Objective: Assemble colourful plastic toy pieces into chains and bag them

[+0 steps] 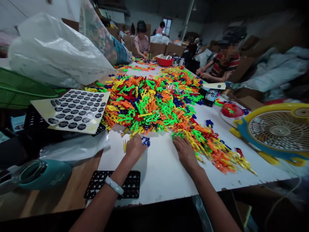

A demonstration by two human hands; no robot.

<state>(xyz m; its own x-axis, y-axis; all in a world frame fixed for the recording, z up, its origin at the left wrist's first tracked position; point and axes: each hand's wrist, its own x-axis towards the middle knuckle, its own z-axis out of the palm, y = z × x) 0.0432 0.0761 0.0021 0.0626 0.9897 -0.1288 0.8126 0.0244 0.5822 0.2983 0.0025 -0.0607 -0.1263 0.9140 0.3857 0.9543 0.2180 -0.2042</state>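
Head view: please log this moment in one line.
left hand: at blue plastic piece; right hand: at multicoloured plastic pile; black plastic tray: below left forearm

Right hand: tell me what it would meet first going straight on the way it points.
The right hand would first meet the green pieces at its fingertips, perhaps touching them already. Beyond them lies the big pile, though one view leaves depth unclear.

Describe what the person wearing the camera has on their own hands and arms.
The left hand and right hand wear no gloves, and no sleeves show. A smooth, pale, whitish bangle circles the left wrist; the right wrist has nothing on it.
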